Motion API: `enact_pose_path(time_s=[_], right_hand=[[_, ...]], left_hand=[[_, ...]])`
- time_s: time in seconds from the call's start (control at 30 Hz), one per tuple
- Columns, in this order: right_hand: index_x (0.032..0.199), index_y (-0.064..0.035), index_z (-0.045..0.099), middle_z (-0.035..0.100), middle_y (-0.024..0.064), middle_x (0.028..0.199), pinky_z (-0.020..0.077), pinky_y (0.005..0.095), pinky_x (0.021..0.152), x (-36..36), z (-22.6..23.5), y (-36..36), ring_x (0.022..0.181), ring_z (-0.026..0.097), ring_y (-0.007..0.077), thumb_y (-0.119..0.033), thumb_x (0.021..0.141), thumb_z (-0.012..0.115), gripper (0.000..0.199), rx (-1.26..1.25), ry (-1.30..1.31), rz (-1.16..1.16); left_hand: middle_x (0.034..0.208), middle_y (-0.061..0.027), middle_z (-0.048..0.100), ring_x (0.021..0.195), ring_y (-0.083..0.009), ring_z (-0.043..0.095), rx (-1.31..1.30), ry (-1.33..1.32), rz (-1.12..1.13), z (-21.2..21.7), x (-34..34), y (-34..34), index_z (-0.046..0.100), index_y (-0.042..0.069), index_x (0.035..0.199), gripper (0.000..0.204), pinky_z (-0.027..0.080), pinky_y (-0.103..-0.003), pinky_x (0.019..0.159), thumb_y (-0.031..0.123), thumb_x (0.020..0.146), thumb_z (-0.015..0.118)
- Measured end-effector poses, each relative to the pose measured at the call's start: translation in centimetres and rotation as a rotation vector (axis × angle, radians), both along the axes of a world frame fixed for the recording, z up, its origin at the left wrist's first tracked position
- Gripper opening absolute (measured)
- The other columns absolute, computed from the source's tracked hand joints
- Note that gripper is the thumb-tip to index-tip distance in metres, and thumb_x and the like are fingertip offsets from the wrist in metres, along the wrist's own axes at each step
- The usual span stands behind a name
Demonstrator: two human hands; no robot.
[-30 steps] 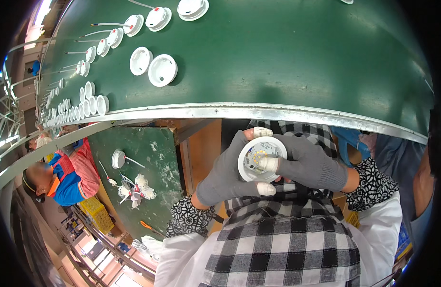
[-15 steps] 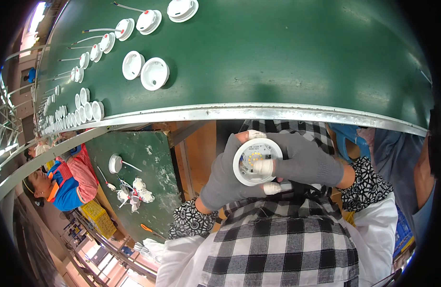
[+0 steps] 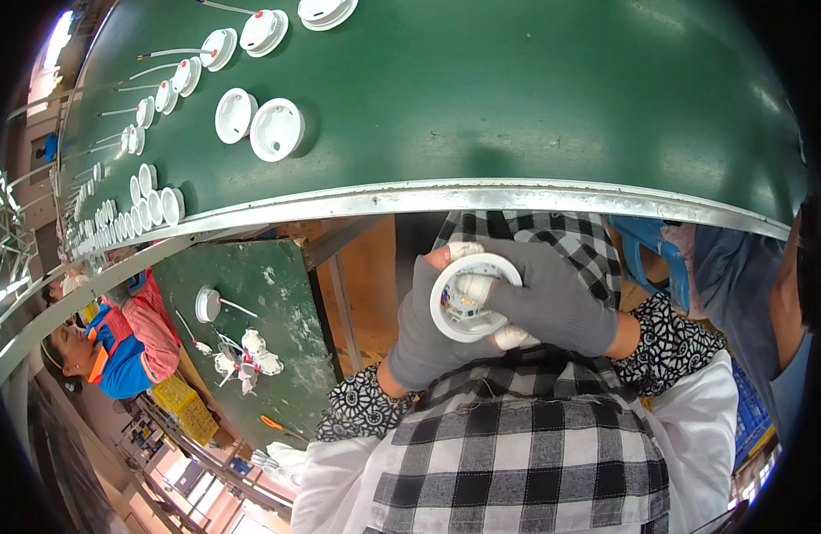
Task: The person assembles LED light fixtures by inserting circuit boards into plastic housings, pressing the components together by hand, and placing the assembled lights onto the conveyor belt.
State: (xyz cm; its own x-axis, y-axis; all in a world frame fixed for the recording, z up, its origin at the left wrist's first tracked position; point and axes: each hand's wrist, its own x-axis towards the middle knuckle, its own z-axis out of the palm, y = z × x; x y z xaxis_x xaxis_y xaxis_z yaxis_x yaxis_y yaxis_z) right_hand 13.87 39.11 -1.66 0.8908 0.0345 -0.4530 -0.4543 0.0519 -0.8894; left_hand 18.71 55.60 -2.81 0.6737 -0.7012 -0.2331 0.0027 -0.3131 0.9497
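Note:
A round white downlight housing (image 3: 439, 307) is held over my lap, its open face turned up. Inside sits a circuit board (image 3: 465, 308) with small yellow LEDs, partly covered by my thumb. My left hand (image 3: 419, 313), in a grey fingerless glove with taped fingertips, is closed around the housing's left side and underside. From the right, my right hand (image 3: 557, 303), gloved the same way, grips it with the taped thumb pressed inside on the board and a taped fingertip under the lower rim. My other fingers are largely hidden.
Beyond a metal-edged green worktable (image 3: 410, 125) two white housings (image 3: 277, 130) lie face up. A row of wired white lamps (image 3: 264, 34) runs along its left. A lower green table (image 3: 290, 294) holds a wired lamp, white connectors (image 3: 250, 356) and orange-handled tool (image 3: 272, 422). A co-worker (image 3: 125, 343) is far left.
My right thumb has moved up and leftward across the board, covering more of the LEDs. Both hands still hold the housing. The whole view has shifted slightly.

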Motion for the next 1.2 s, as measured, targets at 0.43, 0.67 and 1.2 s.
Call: enact_pose_path(time_s=[0.43, 0.67, 1.2], right_hand=[[0.101, 0.0000, 0.066, 0.068, 0.0133, 0.082, 0.0538, 0.0345, 0.071, 2.9, 3.2, -3.3, 0.072, 0.068, 0.0233, -0.035, 0.081, 0.064, 0.040, -0.090, -0.037, 0.335], [0.102, -0.0021, 0.068, 0.069, 0.0157, 0.088, 0.0525, 0.0366, 0.078, 2.8, 2.1, -2.4, 0.085, 0.068, 0.0281, -0.036, 0.080, 0.063, 0.040, -0.156, -0.118, 0.273], [0.117, 0.0001, 0.060, 0.066, 0.0105, 0.102, 0.0526, 0.0244, 0.075, 3.2, 5.9, -6.8, 0.092, 0.064, 0.0151, -0.030, 0.084, 0.070, 0.046, 0.283, 0.048, 0.166]], left_hand=[[0.113, -0.0107, 0.056, 0.102, -0.0181, 0.060, -0.086, -0.101, -0.113, 1.9, 2.7, 0.2, 0.035, 0.002, 0.126, 0.096, 0.051, -0.032, 0.086, 0.029, 0.055, 0.094], [0.110, -0.0116, 0.056, 0.099, -0.0191, 0.061, -0.006, -0.438, -0.153, 1.4, 2.6, -0.2, 0.036, 0.000, 0.123, 0.098, 0.052, -0.033, 0.084, 0.035, 0.053, 0.094], [0.112, -0.0160, 0.059, 0.102, -0.0240, 0.063, -0.074, -0.286, -0.279, 7.2, 6.0, -3.9, 0.041, 0.000, 0.127, 0.084, 0.052, -0.036, 0.087, 0.032, 0.065, 0.088]])
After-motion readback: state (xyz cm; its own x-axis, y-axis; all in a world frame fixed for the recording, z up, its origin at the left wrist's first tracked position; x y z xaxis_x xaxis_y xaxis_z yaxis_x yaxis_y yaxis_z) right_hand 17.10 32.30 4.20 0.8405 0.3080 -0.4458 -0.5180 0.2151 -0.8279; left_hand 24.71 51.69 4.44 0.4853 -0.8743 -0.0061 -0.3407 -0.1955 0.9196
